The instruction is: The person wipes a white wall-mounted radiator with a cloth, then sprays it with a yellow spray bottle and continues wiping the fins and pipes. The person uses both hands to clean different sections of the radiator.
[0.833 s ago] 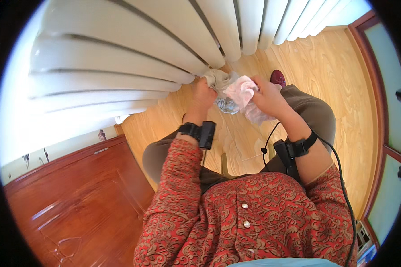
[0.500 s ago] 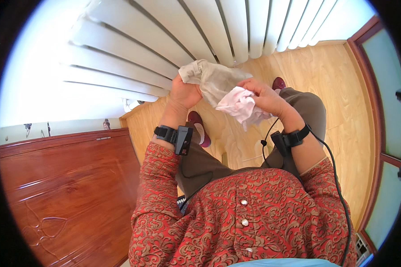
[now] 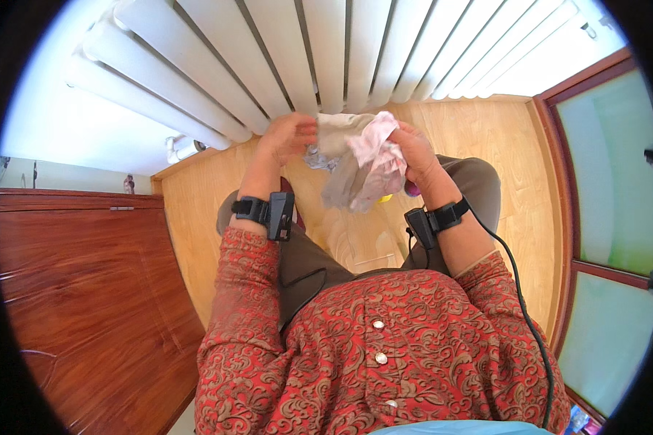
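Observation:
My right hand [image 3: 416, 152] is closed on a crumpled pale pink cloth [image 3: 377, 138], its fingers pinching the right side. A thin beige cloth [image 3: 334, 130] is bunched with the pink one; it stretches toward the left and also droops below. At its left edge is my left hand [image 3: 290, 135], slightly blurred, with fingers stretched and somewhat apart; the fingertips reach the cloth's edge, and I see no clear grip. A bluish-grey bit of fabric [image 3: 319, 158] shows under the beige cloth; what it belongs to is unclear.
A white radiator [image 3: 326, 58] stands just beyond my hands, with a pipe valve [image 3: 185, 148] at its left. A reddish wooden cabinet [image 3: 94, 283] is on the left, a framed glass door [image 3: 606, 203] on the right. A cable [image 3: 519, 290] runs along my right arm.
The left hand has come away from its hold on the beige cloth, fingers now straighter. The right hand has risen with the pink cloth, and the beige cloth droops lower. The view has shifted.

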Tool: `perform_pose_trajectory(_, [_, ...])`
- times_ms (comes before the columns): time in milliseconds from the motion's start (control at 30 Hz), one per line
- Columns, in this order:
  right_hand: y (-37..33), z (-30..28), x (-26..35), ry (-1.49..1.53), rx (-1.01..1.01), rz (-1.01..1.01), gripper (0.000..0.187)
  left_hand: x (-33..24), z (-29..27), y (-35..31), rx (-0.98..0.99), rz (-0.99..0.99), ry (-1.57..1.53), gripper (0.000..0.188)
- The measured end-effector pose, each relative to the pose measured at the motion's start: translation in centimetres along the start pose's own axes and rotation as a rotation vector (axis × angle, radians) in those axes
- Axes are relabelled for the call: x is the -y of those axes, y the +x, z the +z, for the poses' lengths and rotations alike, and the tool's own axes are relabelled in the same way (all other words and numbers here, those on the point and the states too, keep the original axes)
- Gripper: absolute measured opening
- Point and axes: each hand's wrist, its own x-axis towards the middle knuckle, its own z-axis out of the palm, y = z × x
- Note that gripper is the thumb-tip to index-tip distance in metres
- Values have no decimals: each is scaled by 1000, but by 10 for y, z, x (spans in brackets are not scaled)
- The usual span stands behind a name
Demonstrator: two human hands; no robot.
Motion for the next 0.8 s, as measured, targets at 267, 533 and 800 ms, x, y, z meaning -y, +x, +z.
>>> perform_pose_trajectory(267, [31, 25, -18, -91, -117, -80, 21, 10, 44, -33, 344, 322, 31, 68])
perform_pose_trajectory(533, [23, 27, -5, -465, -161, -120, 36, 3, 29, -10, 89, 451, -49, 40])
perform_pose_trajectory(800, [2, 75, 110, -1157, -91, -1008, 32, -11, 3, -14, -201, 486, -725, 28])
